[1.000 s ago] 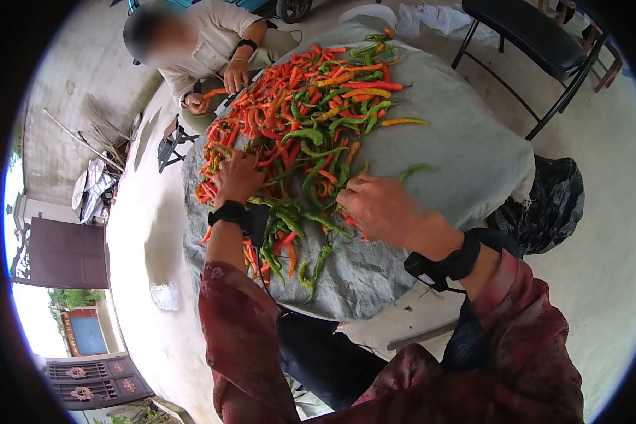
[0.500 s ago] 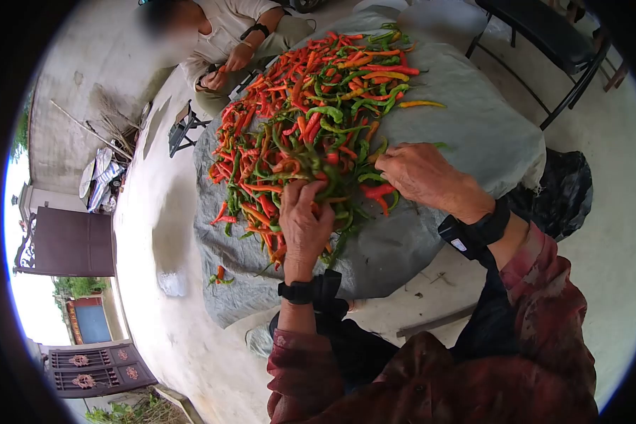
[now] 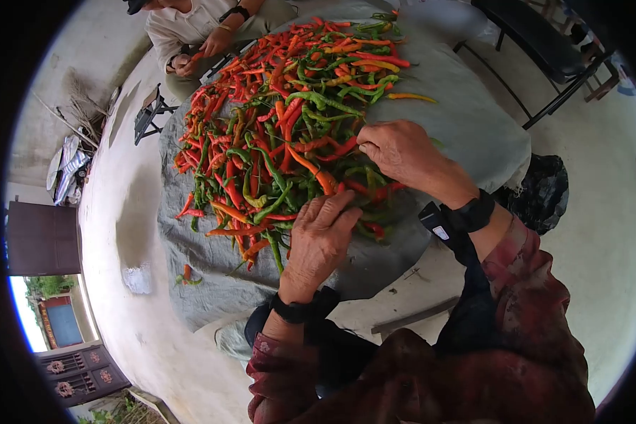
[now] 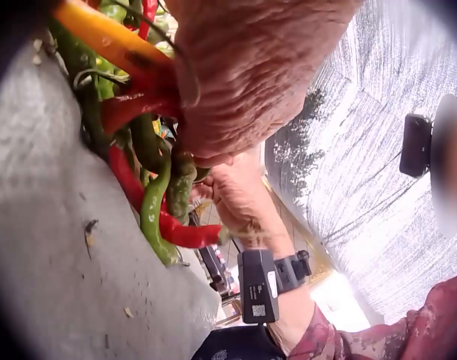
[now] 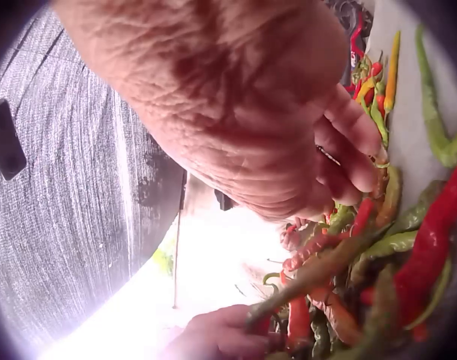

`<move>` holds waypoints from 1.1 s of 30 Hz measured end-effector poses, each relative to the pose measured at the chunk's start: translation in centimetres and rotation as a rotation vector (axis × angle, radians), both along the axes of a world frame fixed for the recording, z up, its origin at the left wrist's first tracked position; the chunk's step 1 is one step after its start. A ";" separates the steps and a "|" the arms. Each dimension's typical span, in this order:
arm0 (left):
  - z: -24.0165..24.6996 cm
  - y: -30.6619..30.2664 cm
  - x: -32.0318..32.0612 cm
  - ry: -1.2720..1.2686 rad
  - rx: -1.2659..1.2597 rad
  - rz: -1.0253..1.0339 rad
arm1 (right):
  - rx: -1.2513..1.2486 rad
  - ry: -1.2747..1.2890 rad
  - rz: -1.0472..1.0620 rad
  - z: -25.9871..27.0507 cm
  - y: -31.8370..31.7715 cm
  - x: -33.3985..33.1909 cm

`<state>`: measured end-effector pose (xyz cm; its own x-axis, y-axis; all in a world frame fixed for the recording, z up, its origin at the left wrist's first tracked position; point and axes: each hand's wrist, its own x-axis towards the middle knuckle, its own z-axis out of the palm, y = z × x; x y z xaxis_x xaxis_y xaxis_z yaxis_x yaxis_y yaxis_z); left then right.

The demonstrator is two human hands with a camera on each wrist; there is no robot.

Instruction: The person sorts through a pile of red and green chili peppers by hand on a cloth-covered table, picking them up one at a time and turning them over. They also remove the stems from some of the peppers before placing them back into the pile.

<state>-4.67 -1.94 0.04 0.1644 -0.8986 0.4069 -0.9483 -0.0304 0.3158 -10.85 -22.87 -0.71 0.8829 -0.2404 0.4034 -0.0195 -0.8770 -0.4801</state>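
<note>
Red, orange and green peppers lie heaped on a grey cloth. At the heap's near edge the left hand has its fingers bent over several peppers; in the left wrist view an orange-red pepper runs under that hand. The right hand is just beyond, to the right, fingers curled and fingertips pinched at the heap's right side. In the right wrist view its fingers meet a brownish-green pepper. Their palms hide part of what they hold.
Across the cloth sits another person handling a pepper. A black chair stands at the back right, a black plastic bag by the cloth's right edge, and a small stool at the left.
The left hand has moved right along the near side, close to the right hand, and peppers there have shifted with it. The right hand stays by the heap's right side. The head view has shifted.
</note>
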 end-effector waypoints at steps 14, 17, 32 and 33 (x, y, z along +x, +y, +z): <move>0.7 1.9 1.5 -0.051 -0.169 0.323 | 0.150 0.054 0.101 0.4 1.4 -1.7; 0.6 1.5 1.3 0.016 -0.171 0.216 | 0.122 0.000 0.167 -0.5 2.0 -1.3; 1.6 1.5 0.5 0.096 -0.241 0.333 | -0.011 0.045 -0.262 1.2 -5.0 -3.6; 2.2 1.4 0.3 0.075 -0.349 0.349 | -0.092 0.083 -0.350 1.2 -5.6 -4.0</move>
